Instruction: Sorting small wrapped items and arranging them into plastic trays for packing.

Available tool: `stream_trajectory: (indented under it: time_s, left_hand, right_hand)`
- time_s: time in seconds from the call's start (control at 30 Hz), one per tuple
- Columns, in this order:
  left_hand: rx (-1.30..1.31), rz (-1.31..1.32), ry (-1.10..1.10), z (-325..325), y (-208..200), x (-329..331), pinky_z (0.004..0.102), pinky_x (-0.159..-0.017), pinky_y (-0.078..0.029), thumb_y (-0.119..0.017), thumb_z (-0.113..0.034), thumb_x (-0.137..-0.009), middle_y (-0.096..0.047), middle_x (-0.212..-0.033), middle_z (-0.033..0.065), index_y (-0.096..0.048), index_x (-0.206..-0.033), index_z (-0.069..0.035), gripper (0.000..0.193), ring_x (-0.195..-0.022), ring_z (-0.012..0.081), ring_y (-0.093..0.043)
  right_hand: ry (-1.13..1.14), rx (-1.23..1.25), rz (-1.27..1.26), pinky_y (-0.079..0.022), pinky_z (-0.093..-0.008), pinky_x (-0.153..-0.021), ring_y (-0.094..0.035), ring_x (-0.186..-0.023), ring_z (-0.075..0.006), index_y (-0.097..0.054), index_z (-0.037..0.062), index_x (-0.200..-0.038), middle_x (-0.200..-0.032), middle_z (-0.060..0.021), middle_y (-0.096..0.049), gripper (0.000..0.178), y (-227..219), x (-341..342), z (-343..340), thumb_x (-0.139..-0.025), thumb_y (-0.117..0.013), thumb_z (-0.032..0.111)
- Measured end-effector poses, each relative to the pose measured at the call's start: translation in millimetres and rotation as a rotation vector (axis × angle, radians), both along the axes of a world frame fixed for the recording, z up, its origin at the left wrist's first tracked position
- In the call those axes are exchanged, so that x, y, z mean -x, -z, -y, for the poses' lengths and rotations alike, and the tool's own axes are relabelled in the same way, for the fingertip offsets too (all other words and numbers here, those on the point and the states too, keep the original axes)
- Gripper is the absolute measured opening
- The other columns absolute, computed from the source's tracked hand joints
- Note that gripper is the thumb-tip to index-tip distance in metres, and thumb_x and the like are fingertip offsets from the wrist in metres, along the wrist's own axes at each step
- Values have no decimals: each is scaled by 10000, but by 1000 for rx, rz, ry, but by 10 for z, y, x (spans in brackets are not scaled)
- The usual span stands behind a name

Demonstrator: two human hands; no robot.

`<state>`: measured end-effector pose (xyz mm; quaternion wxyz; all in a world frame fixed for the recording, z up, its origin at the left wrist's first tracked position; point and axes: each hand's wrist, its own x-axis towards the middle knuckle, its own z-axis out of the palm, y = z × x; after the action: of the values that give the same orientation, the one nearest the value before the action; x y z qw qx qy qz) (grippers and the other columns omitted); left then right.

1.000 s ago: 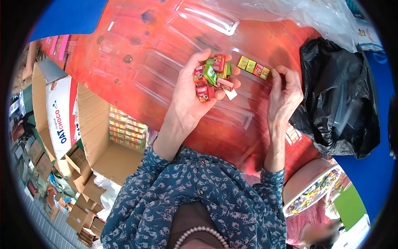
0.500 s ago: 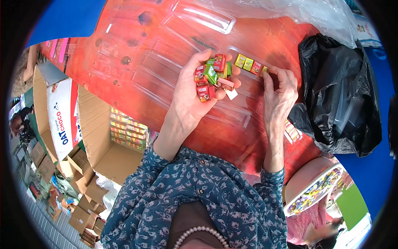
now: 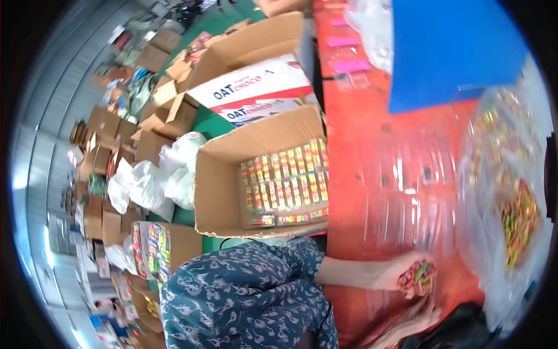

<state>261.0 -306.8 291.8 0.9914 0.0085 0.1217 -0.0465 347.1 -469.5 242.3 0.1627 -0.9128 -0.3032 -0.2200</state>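
My left hand is cupped round a heap of small wrapped candies, red, green and brownish, over the red table. Just below it, my right hand is smeared by motion, so its fingers and anything in them are unclear. Clear plastic trays with long compartments lie on the table beyond my left hand. The tray nearest my hands is too blurred to make out its contents.
An open cardboard box left of the table holds rows of packed candy trays. A clear bag of candies lies at the right, a black plastic bag below it. A blue sheet covers the table's far part.
The view has swung far to the left, bringing the cardboard boxes into the middle. My left hand still holds its candies. My right hand, earlier pinching a candy at a tray, is now blurred.
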Motion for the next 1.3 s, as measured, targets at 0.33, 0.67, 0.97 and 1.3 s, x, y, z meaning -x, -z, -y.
stream_trajectory:
  time_s: [0.33,0.67,0.97,1.3]
  left_hand:
    - [-426,158,-281,-49,153,-215,293,-572,-531,-530,-257,-916,-588,-948,123,-509,-1078,-64,253,-735,208,-613]
    - [20,-143,-47,-379,69,-228,313,-520,-534,-483,-380,-919,-651,-899,197,-579,-1070,3,423,-727,328,-651]
    - [20,-177,-23,-335,19,-262,304,-469,-526,-486,-369,-926,-661,-919,177,-595,-1081,-1,414,-773,314,-667]
    - [-96,-265,-25,-343,-39,-266,292,-497,-496,-434,-400,-945,-665,-896,100,-597,-1074,-43,413,-693,203,-637]
  right_hand:
    - [-23,-37,-117,-509,-352,-813,-611,-899,-304,-672,2,-1039,-976,-172,-604,266,-107,-213,57,-777,-649,-38]
    - [-144,-632,-701,-463,-224,-727,-588,-843,-110,-644,-40,-998,-928,-74,-630,139,-444,115,-339,-889,-560,-23]
    - [-132,-927,-1216,-476,-219,-685,-552,-798,-86,-606,-4,-1096,-963,-35,-623,223,-786,328,-485,-954,-538,154]
    - [-188,-734,-715,-485,-307,-784,-600,-901,-220,-628,-11,-1018,-982,-124,-586,204,-868,228,-561,-822,-661,38]
